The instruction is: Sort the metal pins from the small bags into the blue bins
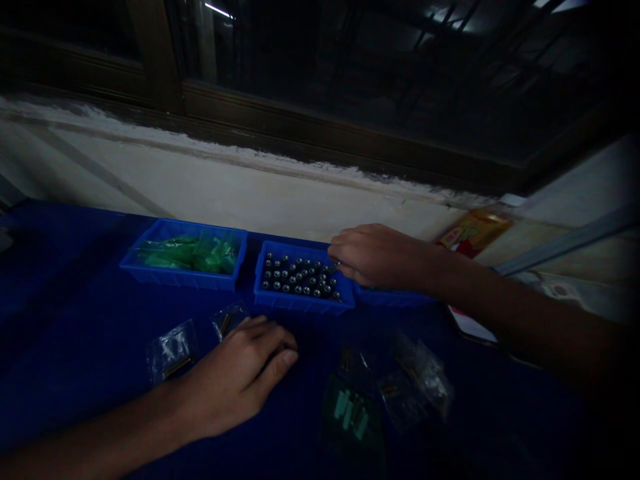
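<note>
My right hand (367, 253) reaches over the right side of a blue bin (305, 305) with its fingers pinched. A glint at the fingertips looks like a small metal part (338, 264), partly hidden by the fingers. Inside that bin, round metal pieces with hollow ends (299, 275) stand upright in rough rows. Lower and to the left, my left hand (255, 367) rests on the blue tabletop, its fingers curled and thumb close to them. Anything inside it is hidden. Beside it lie two clear bags (173, 350) with brass-coloured pieces.
Left of the metal pieces stands a blue bin (180, 277) of green plastic bags (200, 252). Another blue bin (395, 298) is partly under my right arm. Clear packets (423, 373) and a green bag (350, 413) lie at front right. A wall and window frame back the table.
</note>
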Tool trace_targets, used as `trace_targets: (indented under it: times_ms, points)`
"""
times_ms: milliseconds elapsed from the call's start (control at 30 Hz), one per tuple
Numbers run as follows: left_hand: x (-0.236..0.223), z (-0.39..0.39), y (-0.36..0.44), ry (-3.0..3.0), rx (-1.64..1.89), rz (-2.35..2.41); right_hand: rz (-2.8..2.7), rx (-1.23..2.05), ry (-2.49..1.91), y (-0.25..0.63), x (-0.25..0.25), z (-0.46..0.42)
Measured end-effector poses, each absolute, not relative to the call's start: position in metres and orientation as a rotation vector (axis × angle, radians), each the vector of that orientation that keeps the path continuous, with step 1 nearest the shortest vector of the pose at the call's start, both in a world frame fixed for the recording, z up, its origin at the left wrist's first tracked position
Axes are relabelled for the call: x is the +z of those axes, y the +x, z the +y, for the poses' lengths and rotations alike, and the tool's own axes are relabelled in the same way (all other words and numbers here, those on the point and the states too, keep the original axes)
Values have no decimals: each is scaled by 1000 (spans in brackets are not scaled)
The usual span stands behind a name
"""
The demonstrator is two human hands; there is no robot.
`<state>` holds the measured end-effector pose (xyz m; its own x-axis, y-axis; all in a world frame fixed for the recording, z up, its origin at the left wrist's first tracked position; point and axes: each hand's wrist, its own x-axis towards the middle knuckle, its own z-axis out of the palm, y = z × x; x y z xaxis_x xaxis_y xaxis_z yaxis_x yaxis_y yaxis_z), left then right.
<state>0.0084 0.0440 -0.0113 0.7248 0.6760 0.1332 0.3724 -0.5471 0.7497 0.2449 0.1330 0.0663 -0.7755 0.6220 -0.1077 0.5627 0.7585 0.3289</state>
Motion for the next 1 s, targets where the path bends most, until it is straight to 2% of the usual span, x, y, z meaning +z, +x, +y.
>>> trace_targets:
  times_ms: [767, 1000]
  points:
    - [-12, 46, 9, 2230, 507, 771, 2628, 291, 884, 231, 68, 128]
    - [-13, 45, 10, 2249, 503, 779, 2795, 356, 1192, 248, 68, 106]
